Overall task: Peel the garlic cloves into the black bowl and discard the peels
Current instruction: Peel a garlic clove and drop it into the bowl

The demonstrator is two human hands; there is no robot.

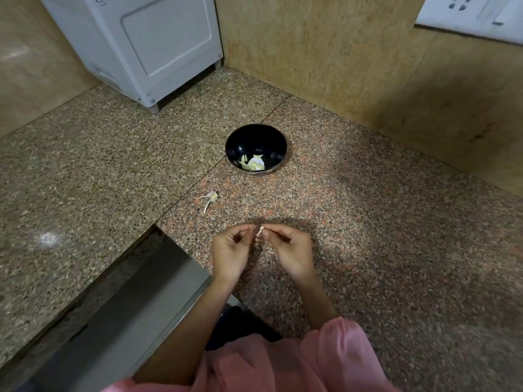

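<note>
Near the front edge of the desk (382,222), pink sleeves (334,360) show at the bottom. Just past them the left grip (230,250) and the right grip (291,250) meet with curled fingers. Both pinch one small clove (261,230) between their tips, over the desk. A little farther, to the left, a bit of peel (210,198) lies on the desk. Past that, about mid-desk, the bowl (240,140) stands upright with pale garlic bits (253,163) inside. I cannot tell cloves from peel there. At the far left corner stands a white machine (141,46). A switch plate (475,15) is on the far right wall.
</note>
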